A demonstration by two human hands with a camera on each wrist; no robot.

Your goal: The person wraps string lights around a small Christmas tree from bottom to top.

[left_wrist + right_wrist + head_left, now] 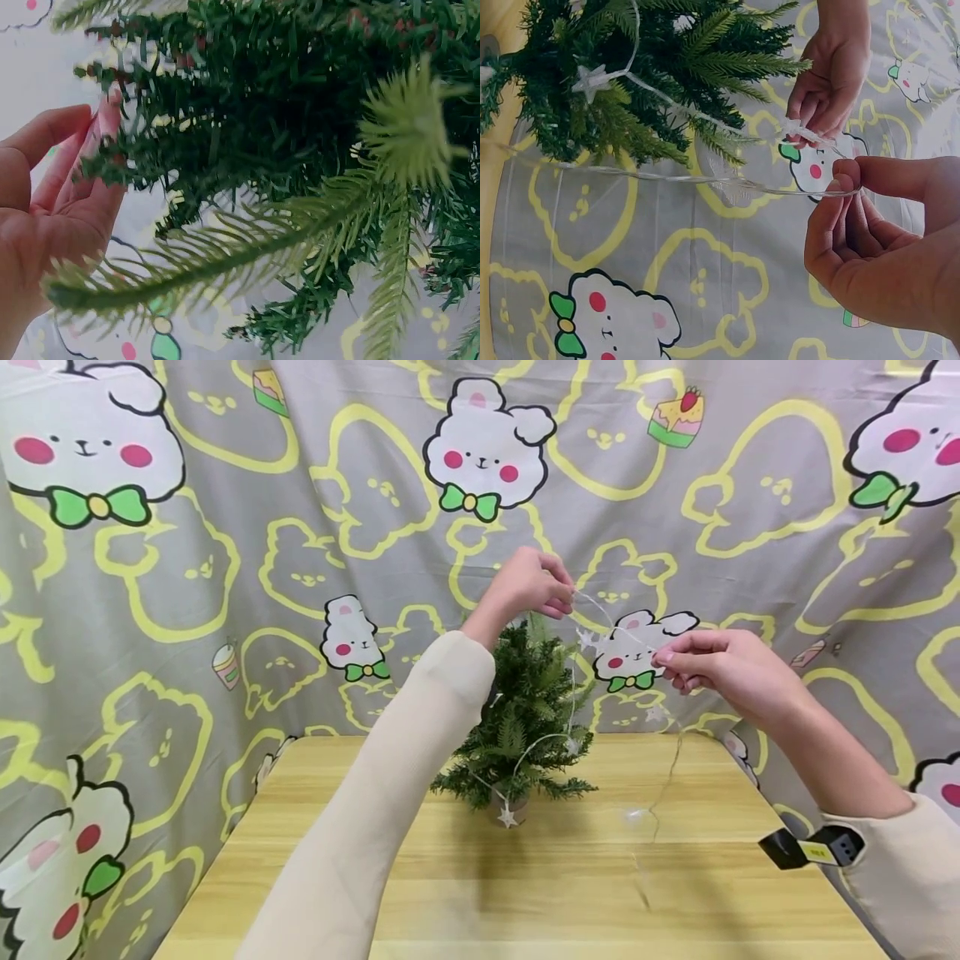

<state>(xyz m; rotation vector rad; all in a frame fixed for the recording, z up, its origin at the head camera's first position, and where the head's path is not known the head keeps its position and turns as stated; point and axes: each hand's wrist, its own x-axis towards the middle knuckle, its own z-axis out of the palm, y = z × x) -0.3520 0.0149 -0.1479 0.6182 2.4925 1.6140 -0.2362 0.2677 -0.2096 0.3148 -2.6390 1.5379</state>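
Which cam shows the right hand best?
Right wrist: the right hand is large and close, thumb and fingertips pinching the string. Head shows it too, but smaller. Left wrist misses it, showing the left hand and tree branches instead.

- The head view looks forward and down from above and in front of the tree (532, 681), farthest back of the three, taking in the counter (720, 827) under it and the patterned curtain (300, 510) behind it.
- The left wrist view sits very close to the tree, whose needles fill most of the frame, and faces through its branches to the curtain.
- The right wrist view looks from right of the tree at middling range, turned sideways so the tree lies over, and faces the curtain past it.
- Head and right wrist views share the tree, both hands (534, 583) (727, 668) and the star string (780, 190) beside it.
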